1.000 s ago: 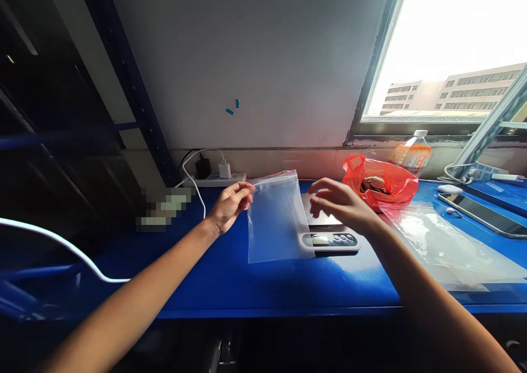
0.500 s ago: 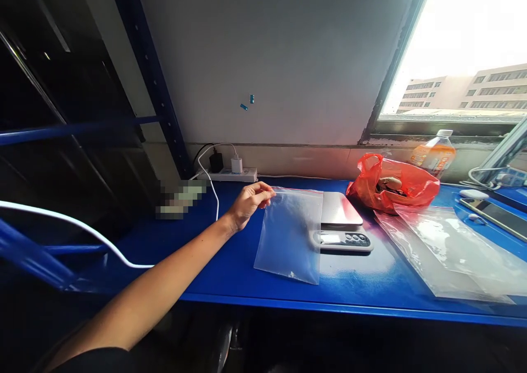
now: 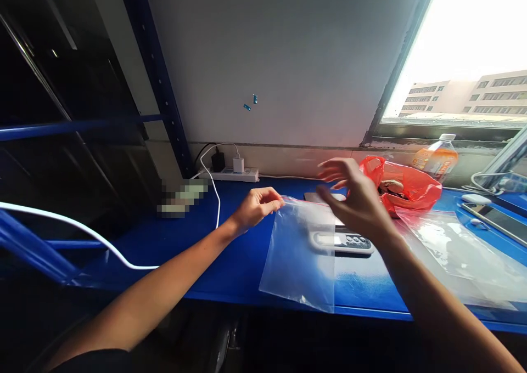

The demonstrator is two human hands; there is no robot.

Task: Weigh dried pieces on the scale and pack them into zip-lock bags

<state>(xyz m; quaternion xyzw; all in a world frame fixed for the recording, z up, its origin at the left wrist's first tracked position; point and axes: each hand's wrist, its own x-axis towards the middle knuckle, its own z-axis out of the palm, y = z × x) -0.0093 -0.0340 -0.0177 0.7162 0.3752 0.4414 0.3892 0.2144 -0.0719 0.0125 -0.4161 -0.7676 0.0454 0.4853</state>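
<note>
My left hand [image 3: 258, 208] pinches the top left corner of a clear zip-lock bag [image 3: 298, 263] with a red seal line. The bag hangs flat and looks to have nothing inside. Near its top right corner, my right hand [image 3: 356, 195] is raised with its fingers apart, holding nothing; it is slightly blurred. Behind the bag and partly covered by it and my right hand lies a kitchen scale [image 3: 349, 243] with a display and round buttons. A red plastic bag [image 3: 420, 189] with brownish contents stands just beyond my right hand.
More clear bags [image 3: 465, 258] lie on the blue table [image 3: 230, 269] at the right. Behind are an orange drink bottle [image 3: 438, 154], a phone [image 3: 500, 219] and a power strip [image 3: 247, 174] with chargers. A white cable [image 3: 102, 242] crosses the left side.
My right hand has come into view from the right, over the scale. The zip-lock bag and my left hand have shifted slightly right and toward me.
</note>
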